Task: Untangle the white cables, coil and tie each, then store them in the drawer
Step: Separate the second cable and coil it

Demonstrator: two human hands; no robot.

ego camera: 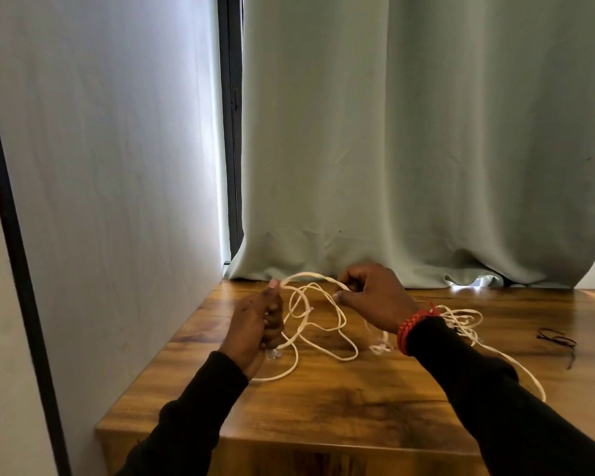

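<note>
Fingers (272,305) of the left hand (255,324) and right hand (378,297) both pinch one white cable (318,324), arched between them above the worktop (323,407). Work looks early: loops sprawl loose, a second tangle (461,321) lies behind the right wrist, nothing coiled or tied, no drawer visible.

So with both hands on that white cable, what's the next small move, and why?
Probably draw the hands apart to pull the arched span free: the left hand and right hand each pinch the white cable, whose loops still cross on the table.
</note>
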